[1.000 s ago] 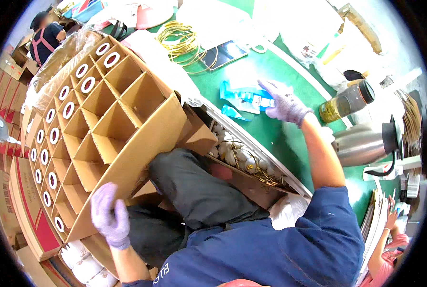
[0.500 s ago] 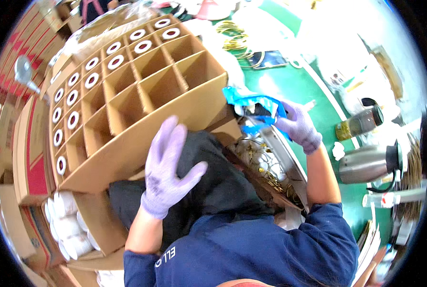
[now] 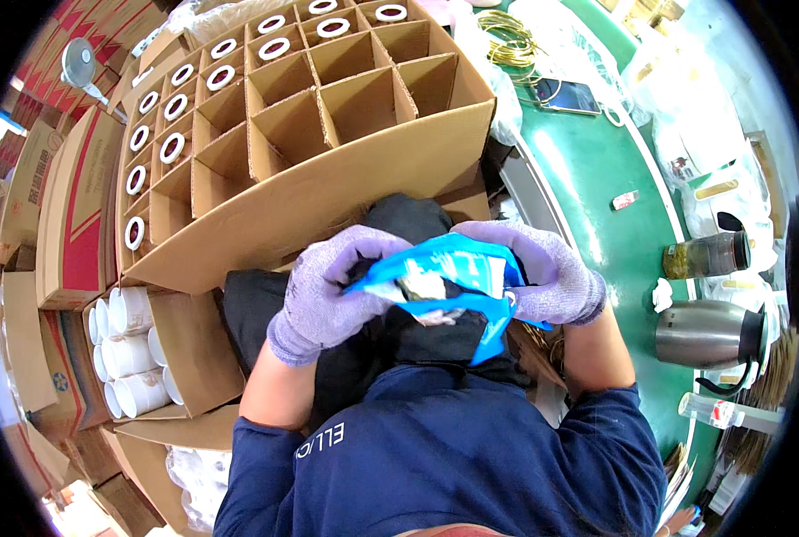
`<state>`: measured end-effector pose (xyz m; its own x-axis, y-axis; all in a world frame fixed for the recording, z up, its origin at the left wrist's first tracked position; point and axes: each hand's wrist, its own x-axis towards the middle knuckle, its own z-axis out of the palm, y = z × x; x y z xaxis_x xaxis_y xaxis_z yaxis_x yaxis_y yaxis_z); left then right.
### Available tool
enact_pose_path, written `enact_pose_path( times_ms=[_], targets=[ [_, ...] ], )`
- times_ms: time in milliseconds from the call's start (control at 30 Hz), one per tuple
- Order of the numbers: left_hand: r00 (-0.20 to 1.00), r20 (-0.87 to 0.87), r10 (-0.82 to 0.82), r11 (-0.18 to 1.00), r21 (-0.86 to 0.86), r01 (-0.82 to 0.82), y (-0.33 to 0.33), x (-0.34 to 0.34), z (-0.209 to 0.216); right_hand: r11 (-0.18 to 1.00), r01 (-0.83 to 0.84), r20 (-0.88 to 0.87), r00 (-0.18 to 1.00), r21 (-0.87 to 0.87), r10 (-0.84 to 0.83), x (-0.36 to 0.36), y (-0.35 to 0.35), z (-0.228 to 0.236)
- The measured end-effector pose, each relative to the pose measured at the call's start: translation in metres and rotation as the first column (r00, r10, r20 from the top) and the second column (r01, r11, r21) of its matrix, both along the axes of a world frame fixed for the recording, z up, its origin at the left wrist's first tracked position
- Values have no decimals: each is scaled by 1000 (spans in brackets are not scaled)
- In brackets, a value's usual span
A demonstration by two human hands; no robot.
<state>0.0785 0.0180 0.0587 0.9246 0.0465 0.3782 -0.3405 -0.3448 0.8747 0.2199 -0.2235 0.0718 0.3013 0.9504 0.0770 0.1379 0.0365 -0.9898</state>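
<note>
My two hands wear pale purple knit gloves and hold a crumpled blue plastic packet [image 3: 458, 253] between them, above my lap. My left hand [image 3: 330, 295] grips its left end, with the fingers curled over the edge. The right end is held in my right hand [image 3: 552, 279], thumb and fingers closed on it. The packet's mouth gapes toward me, and something whitish and crumpled [image 3: 425, 288] shows in it; its kind I cannot make out. A strip of the blue plastic hangs down near my right thumb.
A divided cardboard carton [image 3: 328, 179] stands ahead, several cells holding white-ringed tubes. At left, white cups [image 3: 129, 356] lie in a box. The green table [image 3: 587, 179] at right bears a phone [image 3: 568, 97], a coil of gold wire [image 3: 509, 40], a jar [image 3: 708, 256] and a steel jug [image 3: 708, 333].
My right hand has brought the blue packet from beside the table edge to above my lap. My left hand, stretched and holding nothing before, now grips the packet's other end.
</note>
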Motion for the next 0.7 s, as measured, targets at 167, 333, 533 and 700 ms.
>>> enact_pose_path(
  times_ms=[167,333,533,700],
  targets=[
    [997,71,-21,976,-213,36,-12,-14,-5,990,-139,197,971,-7,138,5,12,8],
    [919,342,-194,959,-130,251,-9,-26,23,946,-301,94,952,122,291,-6,12,30],
    [806,540,-242,846,-289,447,-9,-38,47,833,-370,255,924,412,284,-20,33,65],
    [867,489,93,913,-390,122,-29,-64,55,882,-340,169,939,327,300,-25,38,78]
  ],
)
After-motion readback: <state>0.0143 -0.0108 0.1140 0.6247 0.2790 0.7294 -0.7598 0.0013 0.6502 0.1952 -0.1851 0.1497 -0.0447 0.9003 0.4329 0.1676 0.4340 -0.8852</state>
